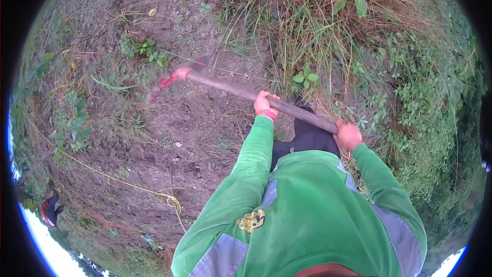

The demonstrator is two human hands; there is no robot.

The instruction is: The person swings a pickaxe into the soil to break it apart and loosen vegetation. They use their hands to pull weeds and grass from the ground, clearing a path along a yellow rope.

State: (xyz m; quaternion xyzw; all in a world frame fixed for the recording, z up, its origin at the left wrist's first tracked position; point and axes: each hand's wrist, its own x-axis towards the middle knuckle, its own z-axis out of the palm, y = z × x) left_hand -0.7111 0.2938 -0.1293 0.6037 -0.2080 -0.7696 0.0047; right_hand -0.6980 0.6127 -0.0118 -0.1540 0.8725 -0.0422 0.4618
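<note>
Both my hands grip the wooden handle of a pickaxe or mattock [238, 89], whose red head is blurred. My left hand [266, 104], with a red band at the wrist, closes around the middle of the shaft. At the handle's butt end, close by my dark trousers, my right hand [347, 135] is wrapped on the wood. The tool's head [180, 74] is at the far left end of the shaft, over bare soil [184, 123]; whether it touches the ground I cannot tell.
A yellow cord [115, 179] runs across the soil to a knot at a thin stick [177, 209]. A thin string [230, 71] passes near the tool's head. Tall grass [300, 27] and leafy weeds [411, 104] grow ahead and at right. Another person [50, 211] is at far left.
</note>
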